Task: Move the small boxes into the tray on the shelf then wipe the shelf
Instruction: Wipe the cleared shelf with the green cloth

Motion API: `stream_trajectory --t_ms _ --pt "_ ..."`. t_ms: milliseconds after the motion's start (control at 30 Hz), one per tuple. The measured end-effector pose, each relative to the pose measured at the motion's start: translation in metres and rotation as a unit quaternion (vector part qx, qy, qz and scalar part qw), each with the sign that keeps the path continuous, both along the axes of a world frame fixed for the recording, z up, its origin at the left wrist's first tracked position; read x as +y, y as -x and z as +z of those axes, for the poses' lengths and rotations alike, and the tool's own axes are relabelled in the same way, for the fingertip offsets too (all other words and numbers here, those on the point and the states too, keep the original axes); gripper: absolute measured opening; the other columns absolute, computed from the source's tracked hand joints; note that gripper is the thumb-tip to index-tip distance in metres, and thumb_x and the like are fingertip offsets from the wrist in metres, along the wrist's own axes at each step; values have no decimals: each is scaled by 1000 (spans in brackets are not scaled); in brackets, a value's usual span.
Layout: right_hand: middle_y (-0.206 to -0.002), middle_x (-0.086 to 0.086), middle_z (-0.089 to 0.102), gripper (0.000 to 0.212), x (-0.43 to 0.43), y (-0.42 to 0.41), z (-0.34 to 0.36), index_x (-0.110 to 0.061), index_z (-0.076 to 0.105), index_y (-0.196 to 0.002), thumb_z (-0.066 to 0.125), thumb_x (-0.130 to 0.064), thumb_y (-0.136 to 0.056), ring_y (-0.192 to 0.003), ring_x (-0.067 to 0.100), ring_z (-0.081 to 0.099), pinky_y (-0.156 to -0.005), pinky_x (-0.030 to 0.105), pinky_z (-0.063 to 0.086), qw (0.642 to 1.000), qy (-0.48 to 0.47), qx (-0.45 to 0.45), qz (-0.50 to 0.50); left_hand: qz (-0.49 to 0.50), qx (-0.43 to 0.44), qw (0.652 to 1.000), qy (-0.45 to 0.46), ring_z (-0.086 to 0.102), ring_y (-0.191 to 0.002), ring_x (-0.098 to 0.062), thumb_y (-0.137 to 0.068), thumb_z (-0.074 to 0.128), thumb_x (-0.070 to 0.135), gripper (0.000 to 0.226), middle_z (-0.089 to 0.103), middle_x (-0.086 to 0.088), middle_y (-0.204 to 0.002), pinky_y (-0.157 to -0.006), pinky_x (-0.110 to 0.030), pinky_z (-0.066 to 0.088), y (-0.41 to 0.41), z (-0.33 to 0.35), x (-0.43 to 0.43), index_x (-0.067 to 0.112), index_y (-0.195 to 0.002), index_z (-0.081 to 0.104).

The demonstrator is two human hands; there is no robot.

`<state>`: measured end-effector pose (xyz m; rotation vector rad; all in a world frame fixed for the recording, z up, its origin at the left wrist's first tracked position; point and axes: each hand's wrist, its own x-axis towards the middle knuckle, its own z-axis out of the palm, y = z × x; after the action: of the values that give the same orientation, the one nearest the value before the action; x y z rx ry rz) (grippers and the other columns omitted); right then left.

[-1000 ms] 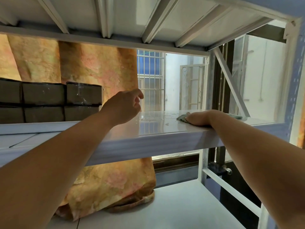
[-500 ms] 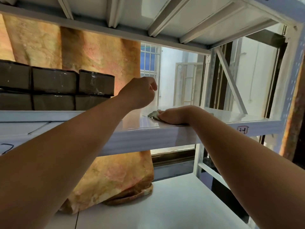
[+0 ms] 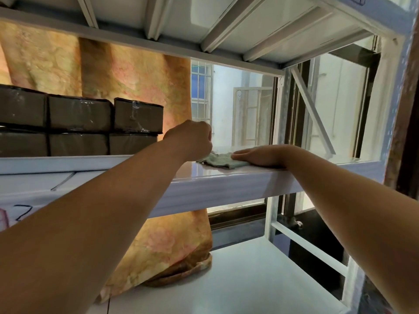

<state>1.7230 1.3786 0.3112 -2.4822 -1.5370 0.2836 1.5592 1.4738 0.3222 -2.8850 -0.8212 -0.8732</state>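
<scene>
A: Leftward along the board is where we find the cloth [image 3: 221, 160] now, closer to the stacked boxes than it lay a second ago, with our right hand [image 3: 260, 155] riding on its right part.

B: How do we read that hand?

A: Fingers extended and together, palm down, pressing the rag flat against the white shelf [image 3: 226, 184]; nothing is pinched. Our left hand [image 3: 191, 140] has dropped from above the board to the cloth's left edge, curled into a loose fist. Whether it grips a corner of the fabric we cannot tell; the fingertips are hidden behind the knuckles.

B: And the task's other items?

A: Small boxes [image 3: 80, 126], dark and film-wrapped, stand two layers high at the left of the same level, well apart from the rag. We judge the low white rim [image 3: 56, 164] in front of them to be the tray, so that part looks done, though their bases are hidden.

B: What does the shift imply?

A: We judge wiping to be under way, the stroke travelling from the open window end toward the boxes. A glossy strip near the front edge, under the rag, suggests a damp pass. Behind, a patterned orange curtain [image 3: 136, 87] hangs down past the shelf
</scene>
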Motion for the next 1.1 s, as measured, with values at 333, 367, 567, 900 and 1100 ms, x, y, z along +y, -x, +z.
stream_trajectory --t_ms 333,367,567,900,1100 --pt "-133 4 57 71 20 17 -6 -26 52 -134 26 -73 -87 -115 20 57 -105 38 34 1000 -3 -7 -26 6 1 1000 -11 60 -88 -29 -88 48 15 19 64 -10 -97 -83 -41 54 -2 0 -5 10 -99 63" --pt "-133 3 56 71 20 17 -7 -26 52 -134 26 -72 -88 -115 20 56 -101 36 34 1000 -10 -11 -26 6 1 1000 -9 60 -88 -28 -88 49 15 19 64 -9 -97 -82 -39 54 -2 0 -5 11 -99 63" --pt "-144 4 47 67 13 25 -7 -25 44 -141 21 -65 -93 -126 22 48 -103 38 29 999 -18 -26 11 21 -18 999 -27 58 -84 -24 -87 48 17 19 65 -6 -94 -71 -31 47 -1 1 -3 13 -98 63" --pt "-145 9 46 61 20 33 -11 -22 48 -139 21 -57 -97 -135 29 38 -109 46 25 992 -54 -96 68 -8 -81 996 -30 55 -88 -17 -90 51 21 18 61 0 -97 -69 -25 40 0 9 -11 16 -103 62" --pt "-159 3 21 54 31 37 2 -28 14 -153 18 -47 -102 -145 21 22 -116 37 11 991 34 -22 125 -14 -59 998 -10 52 -87 -15 -93 46 17 20 58 1 -100 -59 -21 37 -7 25 -12 16 -104 63"
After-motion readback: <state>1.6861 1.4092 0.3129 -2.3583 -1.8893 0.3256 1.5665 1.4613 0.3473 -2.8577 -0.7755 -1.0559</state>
